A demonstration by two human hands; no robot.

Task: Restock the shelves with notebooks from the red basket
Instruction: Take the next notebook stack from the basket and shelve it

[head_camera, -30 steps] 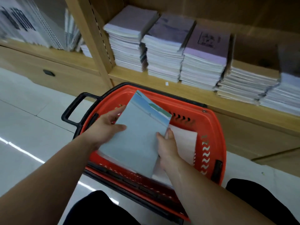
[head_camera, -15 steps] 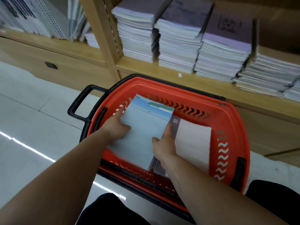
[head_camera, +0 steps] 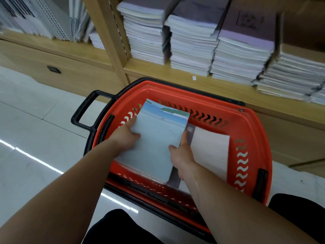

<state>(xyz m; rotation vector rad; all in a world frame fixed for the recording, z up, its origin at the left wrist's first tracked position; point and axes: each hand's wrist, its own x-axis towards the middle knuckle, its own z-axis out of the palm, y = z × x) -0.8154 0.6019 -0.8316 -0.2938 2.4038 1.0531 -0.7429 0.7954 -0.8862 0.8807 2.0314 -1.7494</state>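
left hand (head_camera: 125, 136) and right hand (head_camera: 181, 153) clamp opposite edges of the pale-blue notebook stack (head_camera: 158, 138), my thumbs on its smooth matte cover. it lies lower and flatter inside the red basket (head_camera: 249, 125) than a second ago. glossy plastic, wavy slots; behind the basket, squared paper stacks (head_camera: 193, 44) on wood.

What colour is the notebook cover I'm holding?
The notebook cover is pale blue, with green islands near its far edge; seen in the head view.
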